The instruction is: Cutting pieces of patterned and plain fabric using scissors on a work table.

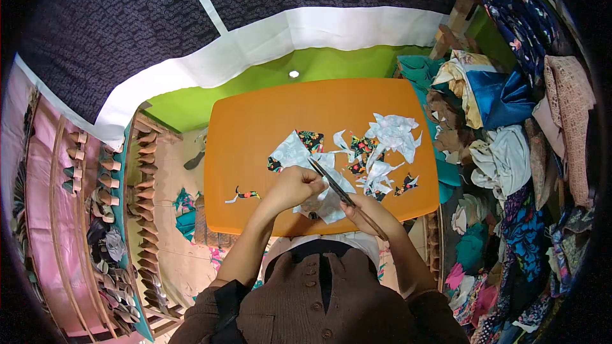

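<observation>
My right hand [370,212] is wrapped around a pair of long dark scissors [336,185], which slants up and left over the orange table [248,127]. The scissors' handles stick out below my fingers. Close to the blades, my left hand [298,186] is closed on a piece of fabric [292,151], pale on its back with a black floral printed side. The fabric spreads under both hands, and part of it is hidden by them. To the right lie cut fabric scraps [392,135], pale and black floral. A small thin scrap [245,195] rests at the left.
Wooden shoe lasts [146,194] line racks on the left. Heaped cloths [500,159] of many colours fill the right side. A dark patterned curtain [127,32] with a white border hangs at the back, before a green wall [255,89]. Teal scraps [185,223] lie on the floor.
</observation>
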Available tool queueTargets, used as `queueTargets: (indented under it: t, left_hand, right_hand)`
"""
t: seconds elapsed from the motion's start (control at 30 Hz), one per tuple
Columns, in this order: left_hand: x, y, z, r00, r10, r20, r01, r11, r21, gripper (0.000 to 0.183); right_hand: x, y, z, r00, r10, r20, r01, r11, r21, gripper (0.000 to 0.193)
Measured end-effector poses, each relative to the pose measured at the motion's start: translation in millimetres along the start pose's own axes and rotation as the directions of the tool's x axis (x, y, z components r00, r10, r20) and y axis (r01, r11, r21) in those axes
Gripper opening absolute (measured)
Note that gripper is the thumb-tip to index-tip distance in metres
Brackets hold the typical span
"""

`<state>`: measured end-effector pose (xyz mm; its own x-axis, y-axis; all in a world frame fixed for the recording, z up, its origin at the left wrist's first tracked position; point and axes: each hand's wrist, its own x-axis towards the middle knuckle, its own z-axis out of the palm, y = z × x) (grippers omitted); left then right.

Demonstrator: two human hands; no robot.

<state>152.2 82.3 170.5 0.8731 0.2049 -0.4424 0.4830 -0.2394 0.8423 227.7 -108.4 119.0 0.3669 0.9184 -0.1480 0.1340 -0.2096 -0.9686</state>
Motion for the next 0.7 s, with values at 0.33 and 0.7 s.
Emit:
queueTargets:
  t: [0.33,0.7]
  left_hand:
    - [0.0,2.0,5.9,0.998,0.070,-0.009,-0.069,0.996,0.058,0.032]
    - [-1.7,2.2,10.1,0.999,0.044,0.015,-0.045,0.998,0.043,0.030]
  right_hand:
    - [-8.4,-1.1,-3.7,1.000,0.002,-0.024,-0.005,0.993,-0.116,0.043]
    - [-15.1,-10.3,-3.5,0.999,0.000,-0.045,-0.006,0.989,-0.147,0.041]
